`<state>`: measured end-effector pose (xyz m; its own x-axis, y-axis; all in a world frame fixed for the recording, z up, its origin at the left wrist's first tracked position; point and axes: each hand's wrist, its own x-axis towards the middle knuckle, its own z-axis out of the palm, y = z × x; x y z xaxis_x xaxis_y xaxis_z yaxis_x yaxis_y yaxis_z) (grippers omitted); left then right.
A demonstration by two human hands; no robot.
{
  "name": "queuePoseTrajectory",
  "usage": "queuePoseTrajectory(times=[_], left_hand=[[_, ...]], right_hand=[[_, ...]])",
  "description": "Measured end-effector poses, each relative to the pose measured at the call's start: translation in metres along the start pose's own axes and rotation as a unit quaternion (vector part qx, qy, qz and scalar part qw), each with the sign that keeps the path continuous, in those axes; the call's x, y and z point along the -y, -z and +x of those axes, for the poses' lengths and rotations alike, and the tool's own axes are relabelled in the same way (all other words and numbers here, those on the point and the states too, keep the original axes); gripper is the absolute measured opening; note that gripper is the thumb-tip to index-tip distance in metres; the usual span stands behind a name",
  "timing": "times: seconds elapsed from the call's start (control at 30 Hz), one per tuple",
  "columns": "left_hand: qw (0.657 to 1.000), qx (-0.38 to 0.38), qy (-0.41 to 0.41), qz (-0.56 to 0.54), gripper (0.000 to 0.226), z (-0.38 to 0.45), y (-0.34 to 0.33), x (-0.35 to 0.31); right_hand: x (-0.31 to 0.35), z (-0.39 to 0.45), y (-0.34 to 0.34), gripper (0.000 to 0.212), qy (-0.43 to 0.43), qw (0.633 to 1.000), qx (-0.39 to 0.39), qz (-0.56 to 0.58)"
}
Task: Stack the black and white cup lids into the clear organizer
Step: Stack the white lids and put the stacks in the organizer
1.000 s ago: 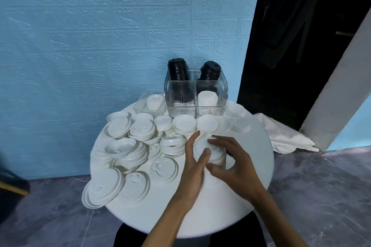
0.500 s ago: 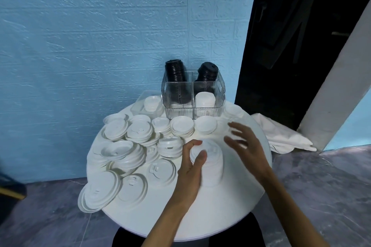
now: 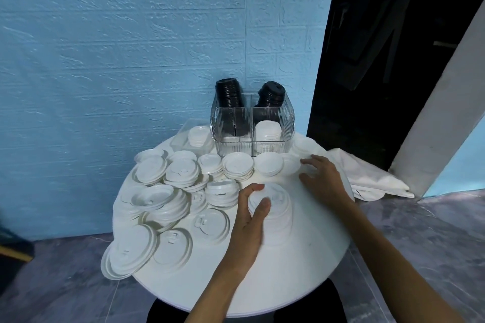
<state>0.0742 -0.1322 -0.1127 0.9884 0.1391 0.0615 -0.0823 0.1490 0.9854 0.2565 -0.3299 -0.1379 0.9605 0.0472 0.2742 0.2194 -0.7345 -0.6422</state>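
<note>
Left hand steadies a built-up stack of white lids while the right reaches for more.

The left hand (image 3: pixel 252 220) fingers curl around the white lid stack (image 3: pixel 273 215) mid-counter (image 3: pixel 288 283), likely keeping it aligned; the right hand (image 3: pixel 321 178) fingers spread, seemingly empty, over loose lids. The clear organizer (image 3: pixel 252 126) holds 2 black stacks behind, 1 white stack front-right.

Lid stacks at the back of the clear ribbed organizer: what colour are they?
Black, clearest in the head view.

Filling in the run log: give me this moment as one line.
left hand: grips white lid stack on table | right hand: open, reaching to loose lids | organizer: black and white stacks inside
</note>
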Motion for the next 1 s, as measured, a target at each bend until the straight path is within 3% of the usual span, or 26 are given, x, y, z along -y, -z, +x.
queuePoseTrajectory(times=[0.23,0.37,0.53,0.63,0.9,1.0], left_hand=[[1.0,0.0,0.0,0.003,0.044,0.001,0.001,0.001],[1.0,0.004,-0.002,0.012,0.041,-0.001,0.001,0.002],[0.999,0.002,-0.029,0.043,0.041,-0.007,-0.003,-0.003],[0.998,-0.019,-0.044,0.038,0.043,-0.007,-0.003,-0.004],[0.992,-0.074,-0.086,0.054,0.079,-0.007,0.0,-0.003],[0.989,-0.063,-0.104,0.083,0.074,-0.007,-0.001,-0.004]], right_hand=[[0.003,-0.024,0.013,0.025,0.0,0.998,-0.061,0.0],[0.025,-0.051,0.029,0.03,0.031,0.989,-0.102,0.099],[0.081,-0.095,0.042,0.035,0.103,0.946,0.018,0.307],[0.092,-0.104,0.038,0.029,0.151,0.939,0.065,0.302],[0.097,-0.104,0.039,0.025,0.199,0.947,0.068,0.241],[0.097,-0.104,0.043,0.024,0.213,0.941,0.098,0.245]])
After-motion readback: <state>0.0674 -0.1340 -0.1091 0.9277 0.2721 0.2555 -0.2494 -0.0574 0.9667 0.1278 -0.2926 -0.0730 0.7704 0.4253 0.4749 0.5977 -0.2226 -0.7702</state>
